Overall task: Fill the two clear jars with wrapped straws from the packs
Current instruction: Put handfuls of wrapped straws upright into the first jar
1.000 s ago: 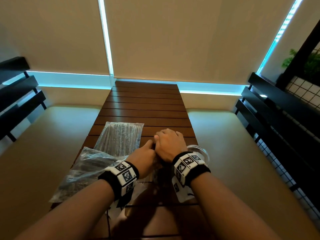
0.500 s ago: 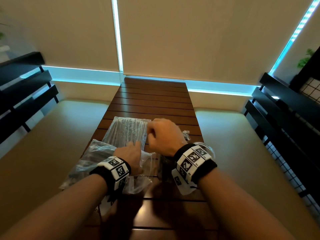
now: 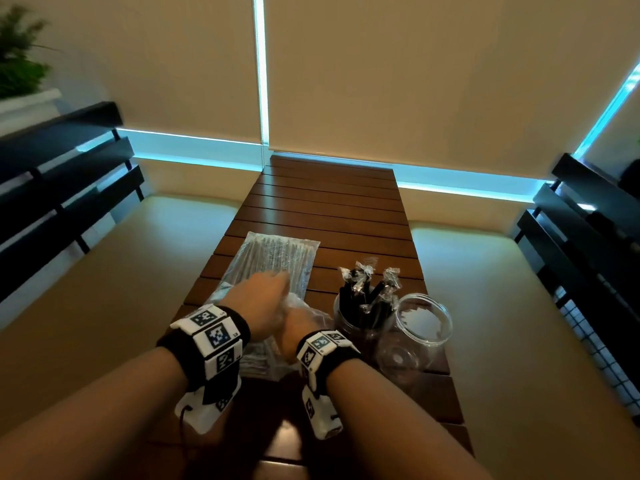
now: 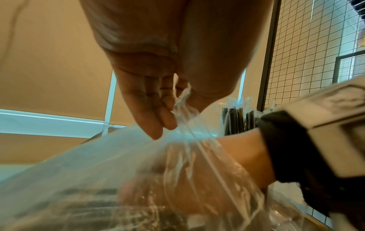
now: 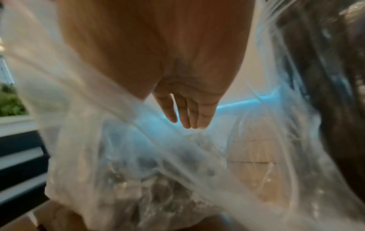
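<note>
wrapped straws (image 3: 367, 292) stand in a bunch in one clear jar (image 3: 349, 323) at about four o'clock on the slatted wooden table (image 3: 329, 202), their twisted wrapper ends poking up past the rim. a second clear jar (image 3: 420, 323) sits just beside it on the right, touching or nearly so, with nothing visible inside. an unopened pack (image 3: 277, 261) of straws lies flat toward twelve o'clock of the hands, and an open pack (image 3: 263, 355), loose and crumpled, lies under them.

from the head view the left hand (image 3: 259, 303) reaches across over the open pack and the right hand (image 3: 298, 327) sits low beside it, but how either is gripping stays hidden there. the left wrist view settles the first: the left hand's fingers (image 4: 158, 115) pinch a gathered fold of the clear bag film (image 4: 183, 109) and hold it up, and the right forearm runs in beneath it, under the plastic. that view also catches the dark straws upright at two o'clock, in front of a wire grid panel (image 4: 316, 54).

the right wrist view shows the right hand inside the bag, plastic draped all round it, its fingers (image 5: 185, 112) pointing down, held straight and close together and gripping nothing. dark straws blur along the three o'clock edge of that view. a potted plant (image 3: 17, 64) sits at ten o'clock of the room.
</note>
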{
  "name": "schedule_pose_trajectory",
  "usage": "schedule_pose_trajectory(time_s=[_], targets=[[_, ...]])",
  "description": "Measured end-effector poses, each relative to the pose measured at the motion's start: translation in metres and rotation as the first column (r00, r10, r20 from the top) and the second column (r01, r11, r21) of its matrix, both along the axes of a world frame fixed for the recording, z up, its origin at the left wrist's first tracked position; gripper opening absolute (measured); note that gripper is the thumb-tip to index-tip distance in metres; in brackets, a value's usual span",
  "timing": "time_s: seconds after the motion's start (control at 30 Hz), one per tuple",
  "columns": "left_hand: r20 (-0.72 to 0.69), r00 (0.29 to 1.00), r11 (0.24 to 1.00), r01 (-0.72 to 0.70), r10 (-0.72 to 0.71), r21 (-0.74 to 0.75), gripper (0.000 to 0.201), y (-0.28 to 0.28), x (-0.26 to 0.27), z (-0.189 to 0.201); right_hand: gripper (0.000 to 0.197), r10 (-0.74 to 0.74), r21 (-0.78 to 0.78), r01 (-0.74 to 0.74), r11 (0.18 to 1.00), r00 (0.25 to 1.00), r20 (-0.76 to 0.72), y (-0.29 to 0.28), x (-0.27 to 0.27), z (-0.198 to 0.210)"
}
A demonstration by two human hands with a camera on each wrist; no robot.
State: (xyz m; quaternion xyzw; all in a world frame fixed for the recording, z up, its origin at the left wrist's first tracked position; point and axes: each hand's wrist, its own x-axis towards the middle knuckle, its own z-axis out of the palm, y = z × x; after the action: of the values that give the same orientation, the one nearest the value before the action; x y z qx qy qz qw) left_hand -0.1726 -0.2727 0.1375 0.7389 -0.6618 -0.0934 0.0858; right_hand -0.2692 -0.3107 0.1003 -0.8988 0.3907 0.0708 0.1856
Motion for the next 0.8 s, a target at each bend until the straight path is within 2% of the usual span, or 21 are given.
schedule_pose_trajectory(time_s=[0.13, 0.17, 0.2, 0.23, 0.27, 0.33, 0.4, 0.47, 0.53, 0.7, 0.73, 0.8], targets=[[0.016, 0.999, 0.999, 0.032, -0.032, -0.003, 0.012, 0.007, 0.005, 0.002, 0.040, 0.065, 0.087, -0.053, 0.995, 0.987, -0.146, 0.007, 0.005, 0.008], [0.019, 0.999, 0.999, 0.033, -0.033, -0.008, 0.013, 0.008, 0.006, 0.002, 0.039, 0.088, 0.011, -0.088, 0.996, 0.968, -0.235, 0.010, 0.016, 0.008], [0.020, 0.999, 0.999, 0.032, -0.032, -0.014, 0.013, 0.008, 0.007, 0.003, 0.036, 0.049, -0.143, -0.104, 0.984, 0.936, -0.349, 0.015, 0.031, 0.010], [0.021, 0.999, 0.999, 0.033, -0.033, -0.016, 0.014, 0.008, 0.008, 0.003, 0.034, -0.013, -0.172, -0.072, 0.983, 0.892, -0.452, 0.022, 0.046, 0.021], [0.021, 0.999, 0.999, 0.035, -0.035, -0.013, 0.015, 0.009, 0.008, 0.003, 0.035, -0.061, -0.095, 0.013, 0.995, 0.847, -0.528, 0.030, 0.056, 0.028], [0.019, 0.999, 0.999, 0.043, -0.043, -0.006, 0.017, 0.009, 0.007, 0.001, 0.037, -0.107, -0.243, -0.028, 0.970, 0.844, -0.525, 0.029, 0.081, 0.016], [0.010, 0.998, 0.998, 0.056, -0.056, -0.020, 0.018, 0.009, 0.007, -0.002, 0.038, -0.241, -0.375, -0.007, 0.927, 0.756, -0.609, 0.029, 0.084, 0.018], [-0.008, 0.998, 0.997, 0.065, -0.066, -0.034, 0.020, 0.009, 0.007, -0.004, 0.039, -0.271, -0.447, -0.056, 0.893, 0.727, -0.631, 0.031, 0.085, 0.012], [-0.018, 0.997, 0.996, 0.074, -0.075, -0.044, 0.021, 0.010, 0.006, -0.005, 0.040, -0.258, -0.448, -0.095, 0.889, 0.703, -0.662, 0.031, 0.087, 0.010], [-0.029, 0.996, 0.995, 0.079, -0.080, -0.055, 0.019, 0.013, 0.006, -0.004, 0.031, -0.312, -0.479, -0.035, 0.877, 0.716, -0.624, 0.035, 0.088, 0.009], [-0.028, 0.996, 0.995, 0.080, -0.081, -0.058, 0.019, 0.012, 0.006, -0.004, 0.031, -0.297, -0.436, -0.012, 0.900, 0.716, -0.632, 0.035, 0.088, 0.009], [-0.032, 0.996, 0.995, 0.078, -0.080, -0.062, 0.018, 0.011, 0.007, -0.003, 0.030, -0.214, -0.312, 0.021, 0.950, 0.770, -0.601, 0.033, 0.089, 0.006]])
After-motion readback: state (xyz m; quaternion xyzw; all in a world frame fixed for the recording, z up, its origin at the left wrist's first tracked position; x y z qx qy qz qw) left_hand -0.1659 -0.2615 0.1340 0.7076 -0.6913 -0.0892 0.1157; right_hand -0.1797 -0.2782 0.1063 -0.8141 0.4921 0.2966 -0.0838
